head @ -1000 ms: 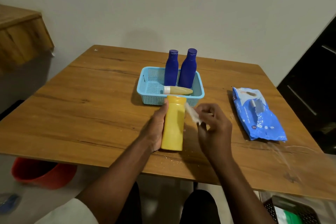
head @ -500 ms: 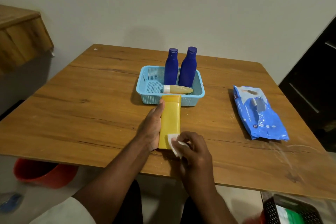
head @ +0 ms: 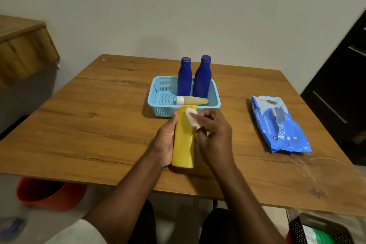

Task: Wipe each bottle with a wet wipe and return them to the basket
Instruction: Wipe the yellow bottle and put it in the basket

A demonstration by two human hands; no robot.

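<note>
Yellow bottle mid-wipe, just in front of the basket.

The left hand (head: 165,140) has its grip curled round the yellow bottle (head: 183,140), which stands on the bench (head: 99,125) with its top close to the basket (head: 158,93). The right hand (head: 213,134) pinches the wipe (head: 192,119) against the bottle's upper part. Risks, as judged: a wet surface may slip in the grip, and a forward stroke could knock the basket and topple the two blue bottles (head: 202,79) standing in it.

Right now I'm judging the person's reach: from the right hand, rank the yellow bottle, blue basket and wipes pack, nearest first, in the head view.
From the right hand:
1. Yellow bottle, touching, at its left.
2. Blue basket, just beyond.
3. Wipes pack, far right.
</note>
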